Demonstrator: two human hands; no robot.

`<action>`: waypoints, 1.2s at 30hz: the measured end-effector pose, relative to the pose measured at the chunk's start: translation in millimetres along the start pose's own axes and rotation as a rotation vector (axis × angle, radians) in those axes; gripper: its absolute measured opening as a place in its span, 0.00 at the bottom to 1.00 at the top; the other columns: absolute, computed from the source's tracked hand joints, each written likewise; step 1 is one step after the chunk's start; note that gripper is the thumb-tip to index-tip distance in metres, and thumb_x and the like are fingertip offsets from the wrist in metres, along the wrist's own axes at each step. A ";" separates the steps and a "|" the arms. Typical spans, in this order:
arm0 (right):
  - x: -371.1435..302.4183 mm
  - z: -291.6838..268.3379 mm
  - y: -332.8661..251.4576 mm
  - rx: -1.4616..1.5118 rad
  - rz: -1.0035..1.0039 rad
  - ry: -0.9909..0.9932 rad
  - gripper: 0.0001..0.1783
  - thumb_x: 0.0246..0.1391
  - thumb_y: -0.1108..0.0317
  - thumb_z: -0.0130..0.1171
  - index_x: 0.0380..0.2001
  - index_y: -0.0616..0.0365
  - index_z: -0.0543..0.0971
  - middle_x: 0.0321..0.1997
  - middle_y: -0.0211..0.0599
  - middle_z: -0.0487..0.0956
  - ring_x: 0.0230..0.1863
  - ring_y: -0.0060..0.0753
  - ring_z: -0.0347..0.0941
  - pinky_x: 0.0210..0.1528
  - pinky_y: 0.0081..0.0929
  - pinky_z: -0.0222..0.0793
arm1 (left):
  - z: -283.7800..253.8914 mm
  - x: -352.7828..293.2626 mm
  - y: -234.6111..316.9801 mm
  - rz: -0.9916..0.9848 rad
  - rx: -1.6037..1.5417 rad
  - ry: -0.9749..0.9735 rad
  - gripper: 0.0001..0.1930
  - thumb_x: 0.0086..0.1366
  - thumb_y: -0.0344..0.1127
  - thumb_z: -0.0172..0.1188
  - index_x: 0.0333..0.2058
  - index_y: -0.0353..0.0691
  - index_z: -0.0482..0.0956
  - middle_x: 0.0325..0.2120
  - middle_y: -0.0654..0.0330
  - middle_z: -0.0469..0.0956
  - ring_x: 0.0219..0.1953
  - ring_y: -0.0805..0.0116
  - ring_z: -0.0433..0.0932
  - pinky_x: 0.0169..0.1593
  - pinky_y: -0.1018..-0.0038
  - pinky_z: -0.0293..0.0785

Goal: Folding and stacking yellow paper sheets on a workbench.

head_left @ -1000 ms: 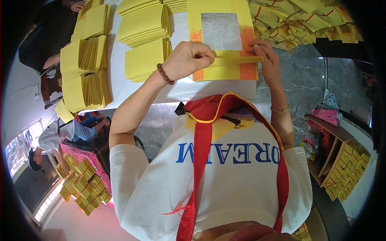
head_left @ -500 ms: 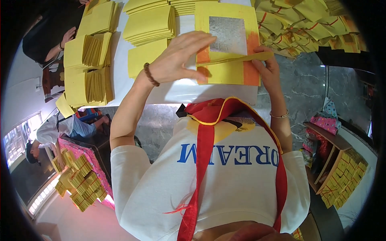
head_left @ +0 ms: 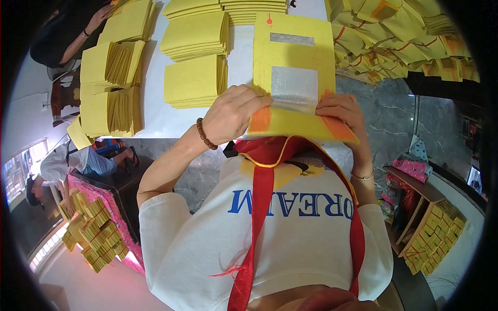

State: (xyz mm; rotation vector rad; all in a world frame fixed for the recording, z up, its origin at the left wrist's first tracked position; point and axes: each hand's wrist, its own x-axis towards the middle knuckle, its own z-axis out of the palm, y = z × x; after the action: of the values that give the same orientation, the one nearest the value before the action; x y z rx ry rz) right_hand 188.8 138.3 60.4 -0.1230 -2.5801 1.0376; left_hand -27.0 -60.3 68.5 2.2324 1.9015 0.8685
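Yellow joss paper [head_left: 295,57] lies at the table's near edge, with a silver patch [head_left: 294,82] in its middle and orange bands down its sides. My left hand [head_left: 236,111], a brown beaded bracelet at its wrist, is closed on the left side of the paper just below the patch. On the opposite side my right hand [head_left: 342,116] has its fingers curled over the paper, gripping it. Between both hands the near part bends up and hangs over the table's front edge. How many sheets are in my grip cannot be made out.
Stacks of folded yellow paper [head_left: 192,80] stand left of my hands on the white table [head_left: 155,103]. More bundles [head_left: 394,41] are heaped at the right. At the far left a co-worker's hand [head_left: 97,19] reaches over paper; another person [head_left: 57,166] is at lower left.
My left hand, spread over the paper before, has come down and closed on its left side. My right hand has moved nearer to me. A narrow upper silver strip now shows.
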 end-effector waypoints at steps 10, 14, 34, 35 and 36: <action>23.5 26.6 -8.7 0.609 0.500 0.405 0.16 0.49 0.73 0.59 0.44 0.64 0.75 0.41 0.39 0.77 0.40 0.25 0.73 0.41 0.21 0.69 | 31.1 14.9 -34.0 -0.700 -0.714 0.117 0.13 0.61 0.38 0.55 0.29 0.31 0.76 0.10 0.63 0.62 0.13 0.75 0.58 0.20 0.74 0.61; 21.4 26.7 -3.3 0.426 0.515 0.389 0.18 0.50 0.73 0.59 0.45 0.65 0.75 0.42 0.41 0.77 0.39 0.23 0.73 0.42 0.20 0.69 | 26.0 25.0 -40.1 -0.833 -0.813 0.009 0.10 0.60 0.37 0.57 0.29 0.34 0.73 0.11 0.68 0.63 0.15 0.80 0.60 0.19 0.79 0.60; 31.0 34.3 5.1 0.438 0.700 0.461 0.19 0.48 0.71 0.59 0.46 0.63 0.75 0.40 0.43 0.79 0.38 0.23 0.74 0.41 0.21 0.69 | 22.1 34.7 -36.3 -1.003 -0.987 0.152 0.18 0.59 0.35 0.60 0.41 0.35 0.62 0.10 0.70 0.64 0.12 0.82 0.59 0.16 0.82 0.56; 31.6 34.0 4.3 0.422 0.704 0.451 0.19 0.48 0.71 0.59 0.46 0.63 0.75 0.40 0.44 0.79 0.38 0.23 0.74 0.40 0.21 0.69 | 20.3 36.1 -34.3 -1.000 -0.975 0.156 0.20 0.59 0.35 0.60 0.43 0.35 0.61 0.10 0.70 0.64 0.12 0.82 0.59 0.17 0.82 0.56; 31.5 33.9 4.1 0.423 0.705 0.453 0.19 0.48 0.71 0.59 0.46 0.63 0.75 0.40 0.44 0.79 0.38 0.23 0.74 0.40 0.21 0.69 | 19.1 36.7 -33.0 -0.997 -0.963 0.161 0.21 0.59 0.34 0.60 0.45 0.35 0.60 0.11 0.70 0.64 0.13 0.83 0.60 0.17 0.82 0.56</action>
State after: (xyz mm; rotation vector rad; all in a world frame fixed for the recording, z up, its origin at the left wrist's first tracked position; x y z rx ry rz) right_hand 147.1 125.8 44.2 -1.0731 -1.8725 1.5425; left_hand -44.7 -13.1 52.1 0.5818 1.7094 1.3115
